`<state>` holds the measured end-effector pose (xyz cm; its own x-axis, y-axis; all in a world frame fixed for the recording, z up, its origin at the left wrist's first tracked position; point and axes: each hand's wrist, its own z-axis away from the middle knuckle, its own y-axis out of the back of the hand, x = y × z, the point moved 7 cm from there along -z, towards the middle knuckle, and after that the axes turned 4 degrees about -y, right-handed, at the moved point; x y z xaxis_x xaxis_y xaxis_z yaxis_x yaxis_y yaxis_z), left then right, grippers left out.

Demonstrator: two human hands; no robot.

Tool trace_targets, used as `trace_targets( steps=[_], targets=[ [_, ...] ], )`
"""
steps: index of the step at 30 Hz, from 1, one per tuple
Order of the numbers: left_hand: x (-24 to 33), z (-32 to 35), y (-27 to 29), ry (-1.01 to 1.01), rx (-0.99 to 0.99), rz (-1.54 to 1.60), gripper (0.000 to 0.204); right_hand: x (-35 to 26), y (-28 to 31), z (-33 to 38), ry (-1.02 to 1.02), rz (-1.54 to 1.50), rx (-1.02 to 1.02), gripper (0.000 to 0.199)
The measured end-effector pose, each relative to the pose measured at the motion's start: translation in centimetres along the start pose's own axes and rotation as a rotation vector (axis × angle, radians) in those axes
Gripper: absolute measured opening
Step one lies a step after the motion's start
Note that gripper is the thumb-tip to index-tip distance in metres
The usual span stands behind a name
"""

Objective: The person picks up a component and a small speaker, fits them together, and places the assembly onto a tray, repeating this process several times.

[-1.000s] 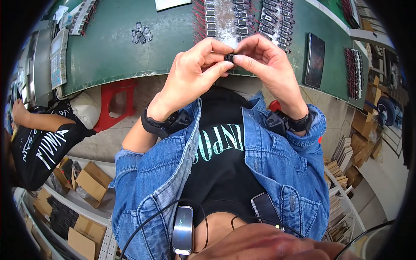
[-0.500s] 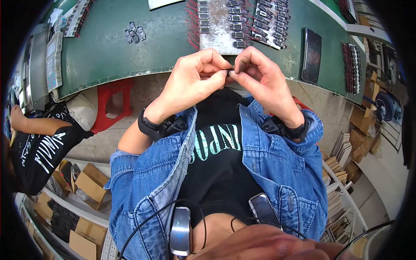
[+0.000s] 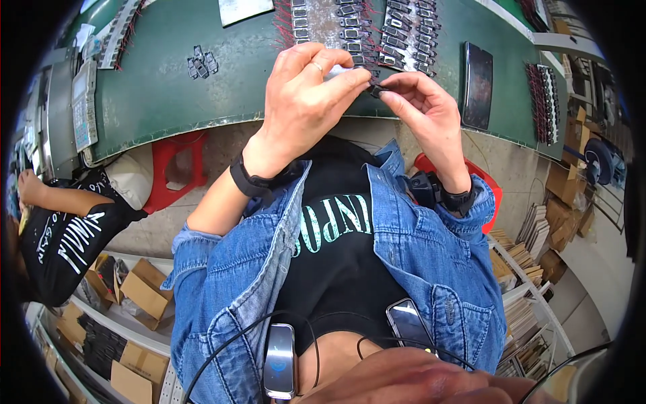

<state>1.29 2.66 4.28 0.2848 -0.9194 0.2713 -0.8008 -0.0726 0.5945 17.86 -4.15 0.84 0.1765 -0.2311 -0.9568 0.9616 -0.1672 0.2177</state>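
Note:
My left hand (image 3: 303, 94) is raised over the table's near edge, a ring on one finger. Its thumb and forefinger are pinched at one end of a small black part (image 3: 375, 90). At the part's other end, the thumb and fingertips of my right hand (image 3: 427, 111) grip it. Just beyond my hands, small black rectangular parts with red wires (image 3: 352, 34) stand in a column on a worn metal plate. A second plate to the right carries more such parts (image 3: 393, 37). Something whitish (image 3: 336, 71) shows partly behind my left fingers, too covered to name.
Loose black parts (image 3: 202, 62) lie in a small group on the green table (image 3: 155, 87). A dark phone-like slab (image 3: 477, 84) and another wired strip (image 3: 544, 101) are at right. A keypad device (image 3: 84, 104) stands at left, near another person's arm (image 3: 64, 195). Red stools (image 3: 178, 168) are below.
My hands have moved apart a little, the left rising and turning over, the right shifting rightward. The black part shows more between them. The view has shifted slightly.

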Motion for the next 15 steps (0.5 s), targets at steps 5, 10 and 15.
trace_targets(
  steps=[5,10,15],
  targets=[
    [-0.8,0.8,-1.3,0.035,-0.079,0.03,0.019,0.9,0.0,0.3,-0.043,-0.06,0.001,0.018],
    [-0.8,1.2,-1.3,0.081,-0.078,0.039,0.018,0.8,-0.6,0.2,-0.056,-0.003,-0.009,0.017],
    [-1.1,1.1,-1.3,0.104,-0.087,0.052,0.017,0.9,-0.7,0.1,-0.039,0.026,0.006,0.016]
  ],
)
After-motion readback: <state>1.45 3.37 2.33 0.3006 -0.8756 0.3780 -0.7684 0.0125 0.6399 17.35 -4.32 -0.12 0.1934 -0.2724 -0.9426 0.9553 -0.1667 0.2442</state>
